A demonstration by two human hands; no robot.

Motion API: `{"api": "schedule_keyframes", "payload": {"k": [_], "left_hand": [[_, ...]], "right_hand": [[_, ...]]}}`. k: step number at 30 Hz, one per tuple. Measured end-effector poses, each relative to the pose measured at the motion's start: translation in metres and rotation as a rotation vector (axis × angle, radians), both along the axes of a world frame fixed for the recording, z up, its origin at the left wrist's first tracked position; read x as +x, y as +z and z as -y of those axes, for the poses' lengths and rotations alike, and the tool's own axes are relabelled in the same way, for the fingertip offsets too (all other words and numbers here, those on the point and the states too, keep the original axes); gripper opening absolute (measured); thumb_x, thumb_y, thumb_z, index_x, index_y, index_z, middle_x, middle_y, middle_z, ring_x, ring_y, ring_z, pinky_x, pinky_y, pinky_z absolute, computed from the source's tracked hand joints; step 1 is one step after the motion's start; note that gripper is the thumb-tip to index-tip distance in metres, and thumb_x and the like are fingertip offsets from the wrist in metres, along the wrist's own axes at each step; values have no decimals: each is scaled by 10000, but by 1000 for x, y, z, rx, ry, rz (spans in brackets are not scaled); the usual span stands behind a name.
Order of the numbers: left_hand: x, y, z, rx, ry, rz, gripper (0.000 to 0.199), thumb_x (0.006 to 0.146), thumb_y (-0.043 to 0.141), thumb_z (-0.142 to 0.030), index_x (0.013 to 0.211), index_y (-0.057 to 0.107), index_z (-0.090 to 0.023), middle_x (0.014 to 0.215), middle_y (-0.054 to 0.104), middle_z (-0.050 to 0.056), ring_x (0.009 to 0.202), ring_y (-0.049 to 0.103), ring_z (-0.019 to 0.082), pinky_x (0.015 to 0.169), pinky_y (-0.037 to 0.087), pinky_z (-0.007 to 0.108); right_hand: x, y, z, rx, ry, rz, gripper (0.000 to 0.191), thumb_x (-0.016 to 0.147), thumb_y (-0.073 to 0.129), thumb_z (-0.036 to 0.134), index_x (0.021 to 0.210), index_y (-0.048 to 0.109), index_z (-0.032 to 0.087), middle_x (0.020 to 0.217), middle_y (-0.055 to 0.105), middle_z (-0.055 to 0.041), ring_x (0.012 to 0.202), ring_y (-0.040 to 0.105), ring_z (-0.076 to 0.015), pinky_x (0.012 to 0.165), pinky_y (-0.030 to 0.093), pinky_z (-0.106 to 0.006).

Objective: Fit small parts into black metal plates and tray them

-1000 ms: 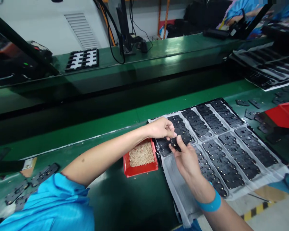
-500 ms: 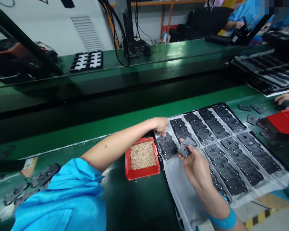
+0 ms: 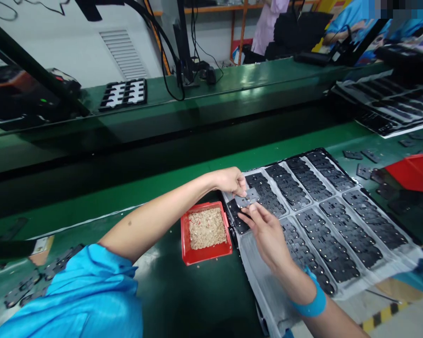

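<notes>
A flat dark-grey plate (image 3: 247, 198) with small holes is held by its near edge between the thumb and fingers of my right hand (image 3: 268, 234). My left hand (image 3: 231, 181) is closed in a pinch at the plate's far left corner; whatever its fingertips hold is hidden. Both hands are over the left end of a black tray (image 3: 357, 188) lined with whitish sheet. Overlapping rows of similar dark plates (image 3: 310, 180) fill most of its compartments. The near-left compartment (image 3: 259, 263) shows bare lining.
Left of the tray stands a red bin (image 3: 206, 257) of small beige bits. Loose dark parts (image 3: 24, 286) lie at far left. At right are a red container (image 3: 414, 171), more loose parts (image 3: 352, 155) and another tray (image 3: 384, 101). Other people (image 3: 356, 28) are at the back.
My right hand has moved left and up with the plate, bringing it to my left hand. My left hand has lifted from the row in the tray to the plate's corner.
</notes>
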State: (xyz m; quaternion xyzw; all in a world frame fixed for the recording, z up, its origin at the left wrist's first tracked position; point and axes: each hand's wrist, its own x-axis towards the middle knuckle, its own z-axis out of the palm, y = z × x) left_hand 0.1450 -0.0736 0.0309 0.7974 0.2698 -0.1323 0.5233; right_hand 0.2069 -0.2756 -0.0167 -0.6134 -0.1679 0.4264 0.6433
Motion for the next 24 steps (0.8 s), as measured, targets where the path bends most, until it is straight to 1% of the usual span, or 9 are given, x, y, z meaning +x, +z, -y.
{"api": "schedule_keyframes", "payload": {"k": [2, 3, 4, 7, 10, 15, 19, 22, 24], "left_hand": [[0, -5, -6, 66, 9, -71, 118, 810, 815, -151, 742, 720, -133, 628, 688, -2, 605, 640, 131, 601, 496, 226], [0, -8, -8, 107, 13, -108, 138, 797, 825, -149, 720, 712, -137, 623, 687, 0, 615, 652, 141, 608, 501, 232], [-1, -11, -8, 151, 15, -143, 155, 780, 840, -150, 702, 707, -142, 630, 696, 5, 635, 669, 153, 622, 509, 238], [0, -17, -6, 283, 7, -232, 174, 741, 886, -180, 702, 718, -158, 731, 758, 36, 765, 730, 195, 702, 537, 253], [2, -17, -1, 381, -30, -299, 174, 747, 905, -252, 782, 755, -174, 885, 809, 73, 927, 766, 242, 815, 569, 282], [11, -10, 6, 502, -110, -363, 275, 759, 907, -265, 993, 797, -172, 1137, 809, 148, 1165, 744, 324, 994, 579, 366], [13, -4, 12, 528, -106, -348, 384, 780, 890, -252, 1131, 784, -141, 1246, 774, 203, 1198, 734, 364, 990, 596, 408], [-6, 15, 5, 521, -20, -286, 416, 819, 860, -264, 1210, 764, -159, 1298, 760, 171, 1233, 720, 330, 996, 585, 365], [-34, 32, -10, 524, 69, -224, 347, 869, 819, -290, 1198, 770, -192, 1276, 773, 113, 1221, 721, 278, 997, 571, 327]], "right_hand": [[4, 0, 16, -18, 70, 185, 506, 837, 851, 439, 1267, 732, 202, 1329, 706, -140, 1236, 668, -310, 1164, 487, -622], [5, -1, 25, -21, 128, 337, 495, 870, 822, 375, 1327, 716, 217, 1418, 664, -142, 1329, 614, -320, 1217, 427, -621], [7, -3, 34, -28, 233, 577, 460, 940, 740, 338, 1384, 690, 229, 1487, 625, -140, 1404, 561, -322, 1246, 388, -620], [6, -16, 55, -75, 531, 1214, 430, 1052, 534, 248, 1471, 624, 206, 1578, 569, -146, 1481, 503, -330, 1225, 424, -610], [-1, -28, 62, -131, 653, 1495, 478, 1053, 518, 240, 1513, 569, 122, 1629, 513, -192, 1511, 475, -357, 1197, 460, -594], [-13, -37, 58, -208, 655, 1618, 582, 1033, 535, 270, 1571, 480, 55, 1683, 422, -227, 1561, 396, -378, 1238, 385, -621], [-10, -40, 57, -172, 623, 1622, 561, 1054, 492, 271, 1574, 462, 62, 1684, 412, -238, 1549, 407, -385, 1218, 408, -617], [-4, -37, 62, -48, 537, 1565, 544, 1086, 454, 333, 1578, 450, 100, 1654, 431, -255, 1515, 436, -416, 1169, 443, -657], [1, -32, 66, 41, 531, 1467, 533, 1087, 477, 372, 1560, 479, 127, 1626, 457, -246, 1481, 473, -421, 1150, 457, -664]]}}
